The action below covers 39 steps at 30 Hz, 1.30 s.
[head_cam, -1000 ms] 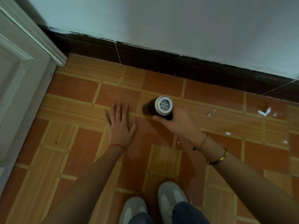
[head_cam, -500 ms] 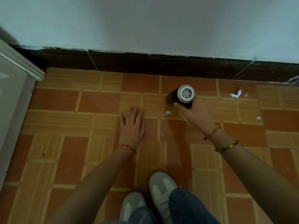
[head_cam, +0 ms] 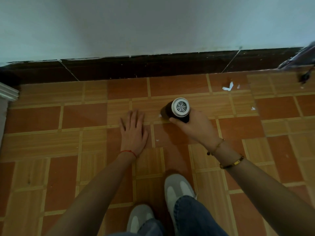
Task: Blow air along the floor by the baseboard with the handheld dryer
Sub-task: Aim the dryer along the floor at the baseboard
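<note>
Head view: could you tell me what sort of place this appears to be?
Probably an indoor room at the foot of a wall: a tiled floor of orange and wood-look squares, a dark baseboard under a pale painted wall, and white door trim.

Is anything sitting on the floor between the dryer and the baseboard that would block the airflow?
Nothing visible does. The dryer, held in the right hand, faces bare tiles up to the baseboard. Only small white scraps lie off to the right. The left hand rests flat beside it.

Dark dryer (head_cam: pixel 177 109), white grille, seemingly floor-aimed
</note>
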### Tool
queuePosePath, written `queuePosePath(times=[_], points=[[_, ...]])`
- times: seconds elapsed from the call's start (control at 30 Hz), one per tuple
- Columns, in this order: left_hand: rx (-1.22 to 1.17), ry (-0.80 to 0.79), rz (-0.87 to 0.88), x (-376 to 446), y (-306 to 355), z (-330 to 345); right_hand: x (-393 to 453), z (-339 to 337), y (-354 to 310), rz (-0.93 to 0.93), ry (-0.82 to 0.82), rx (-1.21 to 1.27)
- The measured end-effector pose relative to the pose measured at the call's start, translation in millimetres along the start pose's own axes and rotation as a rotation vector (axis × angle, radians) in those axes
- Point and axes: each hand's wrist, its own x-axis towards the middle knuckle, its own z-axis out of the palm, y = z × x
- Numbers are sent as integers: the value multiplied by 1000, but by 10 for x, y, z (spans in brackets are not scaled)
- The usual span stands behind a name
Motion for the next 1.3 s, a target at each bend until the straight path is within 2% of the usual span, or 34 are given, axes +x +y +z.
queuePosePath(times=[0.17,0.43,0.7,0.83,1.0,1.17,1.3], points=[[-1,10,-17,31,-41,53,-33,6,-18,-29,-133,-17],[-8,30,-12,25,-73,71,10,15,-48,1,10,0],[13,23,-14,23,-73,74,-42,-34,-33,-86,-182,-20],[17,16,-16,26,-78,87,-68,-51,-37,-123,-137,-92],[31,19,-12,26,-92,107,-100,-25,-28,-129,-198,-15],[11,27,-8,25,-93,110,-199,-24,48,-110,-125,-25],[-9,33,-16,29,-80,95,-244,-65,80,-126,-224,-22]])
